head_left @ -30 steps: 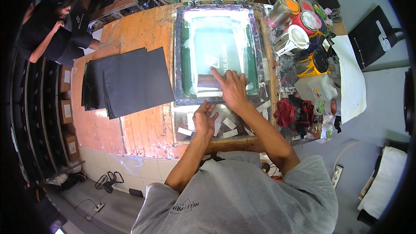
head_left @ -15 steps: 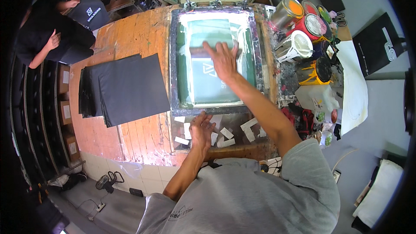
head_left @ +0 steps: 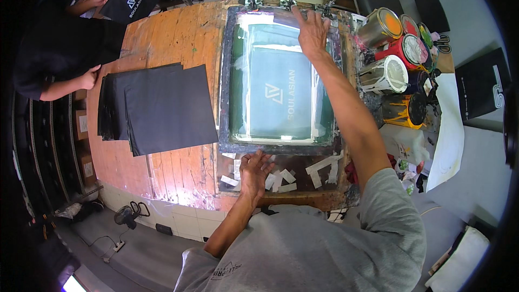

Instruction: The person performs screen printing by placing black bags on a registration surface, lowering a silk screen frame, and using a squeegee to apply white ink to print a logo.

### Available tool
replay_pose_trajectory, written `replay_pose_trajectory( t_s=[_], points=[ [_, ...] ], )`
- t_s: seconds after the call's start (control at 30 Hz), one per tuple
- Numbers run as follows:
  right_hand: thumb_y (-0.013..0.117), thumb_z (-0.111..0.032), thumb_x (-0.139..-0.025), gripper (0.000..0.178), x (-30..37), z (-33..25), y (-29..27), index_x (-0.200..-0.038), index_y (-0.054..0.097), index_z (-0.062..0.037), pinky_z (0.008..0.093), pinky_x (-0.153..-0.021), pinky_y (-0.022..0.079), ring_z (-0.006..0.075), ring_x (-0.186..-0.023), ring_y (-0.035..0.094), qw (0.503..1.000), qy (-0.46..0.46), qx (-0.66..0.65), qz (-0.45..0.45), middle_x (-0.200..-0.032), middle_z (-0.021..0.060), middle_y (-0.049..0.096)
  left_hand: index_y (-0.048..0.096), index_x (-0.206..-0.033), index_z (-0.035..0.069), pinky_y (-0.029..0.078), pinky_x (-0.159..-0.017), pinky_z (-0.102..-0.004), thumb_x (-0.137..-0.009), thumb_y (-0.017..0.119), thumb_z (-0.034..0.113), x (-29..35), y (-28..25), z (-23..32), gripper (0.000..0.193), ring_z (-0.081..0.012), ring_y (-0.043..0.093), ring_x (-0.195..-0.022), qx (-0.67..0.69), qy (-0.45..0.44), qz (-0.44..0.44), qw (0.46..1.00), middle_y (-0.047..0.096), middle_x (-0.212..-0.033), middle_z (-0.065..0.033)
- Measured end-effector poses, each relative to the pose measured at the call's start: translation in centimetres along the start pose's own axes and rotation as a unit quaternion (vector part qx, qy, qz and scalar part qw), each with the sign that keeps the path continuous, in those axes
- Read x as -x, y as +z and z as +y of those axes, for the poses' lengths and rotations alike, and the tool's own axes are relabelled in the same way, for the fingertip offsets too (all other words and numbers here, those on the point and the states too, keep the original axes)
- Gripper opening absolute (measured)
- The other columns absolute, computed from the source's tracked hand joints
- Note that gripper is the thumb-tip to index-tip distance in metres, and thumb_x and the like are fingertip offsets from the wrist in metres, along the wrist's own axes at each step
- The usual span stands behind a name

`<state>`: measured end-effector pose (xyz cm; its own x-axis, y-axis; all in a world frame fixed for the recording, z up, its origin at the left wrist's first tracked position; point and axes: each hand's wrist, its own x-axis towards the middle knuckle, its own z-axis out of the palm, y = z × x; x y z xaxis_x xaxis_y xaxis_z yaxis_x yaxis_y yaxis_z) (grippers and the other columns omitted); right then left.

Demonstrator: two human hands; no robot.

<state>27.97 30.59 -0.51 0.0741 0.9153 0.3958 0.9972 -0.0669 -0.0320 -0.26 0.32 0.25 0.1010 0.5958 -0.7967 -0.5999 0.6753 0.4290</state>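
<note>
A silkscreen (head_left: 277, 92) with green mesh and a pale emblem lies in front of me inside a dark frame (head_left: 226, 92). My left hand (head_left: 254, 173) is at the near edge of that frame, its fingers curled against the edge from below. At the far right of the frame my right hand (head_left: 313, 35) reaches over with its fingers bent across the squeegee, which the hand mostly hides. Metal hinge clamps (head_left: 287, 3) stand along the far edge. A stack of black sheets (head_left: 167, 108) lies left of the screen.
Ink cans (head_left: 388, 24) and a white tub (head_left: 392, 73) crowd the right side of the wooden table (head_left: 178, 32). White tape strips (head_left: 324, 170) lie near the frame's near edge. At the far left a person (head_left: 65, 48) holds a black printed sheet (head_left: 130, 2).
My right hand has moved with the squeegee from mid-mesh to the far end, uncovering the emblem. My left hand stays at the near edge. The person at left has lowered one hand toward the table.
</note>
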Motion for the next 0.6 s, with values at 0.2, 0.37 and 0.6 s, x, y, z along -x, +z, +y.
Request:
replay_pose_trajectory(
  t_s=[0.2,0.37,0.6],
  points=[
    [0.057,0.009,-0.083,0.074,4.3,-3.8,-2.3,-0.149,0.054,-0.0259,0.0482,-0.089,0.036,0.0279,-0.103,0.055,0.994,-0.067,-0.066,-0.06,-0.102,0.0113,0.058,0.048,-0.114,0.006,0.051,-0.097,-0.0521,-0.095,0.074,0.023,0.4,0.2,0.9,0.036,-0.0298,0.064,-0.103,-0.022,0.035,-0.047,0.998,0.06,-0.105,-0.0119],
    [0.059,0.009,-0.081,0.076,14.2,-7.7,-11.1,-0.148,0.055,-0.0246,0.0467,-0.087,0.035,0.0274,-0.098,0.053,0.984,-0.095,-0.131,-0.071,-0.098,0.0093,0.054,0.05,-0.11,0.006,0.049,-0.098,-0.0512,-0.094,0.075,0.019,1.2,0.7,2.0,0.032,-0.0305,0.068,-0.098,-0.017,0.042,-0.071,0.996,0.064,-0.101,-0.0114],
    [0.067,-0.012,-0.087,0.068,20.8,-11.0,-22.6,-0.152,0.052,-0.022,0.0481,-0.086,0.033,0.0266,-0.093,0.05,0.983,-0.078,-0.14,-0.087,-0.095,0.0069,0.05,0.052,-0.117,0.001,0.049,-0.105,-0.0509,-0.095,0.072,0.012,4.4,3.5,5.5,0.032,-0.0301,0.07,-0.101,-0.001,0.068,-0.138,0.988,0.068,-0.1,-0.0128]
  ],
)
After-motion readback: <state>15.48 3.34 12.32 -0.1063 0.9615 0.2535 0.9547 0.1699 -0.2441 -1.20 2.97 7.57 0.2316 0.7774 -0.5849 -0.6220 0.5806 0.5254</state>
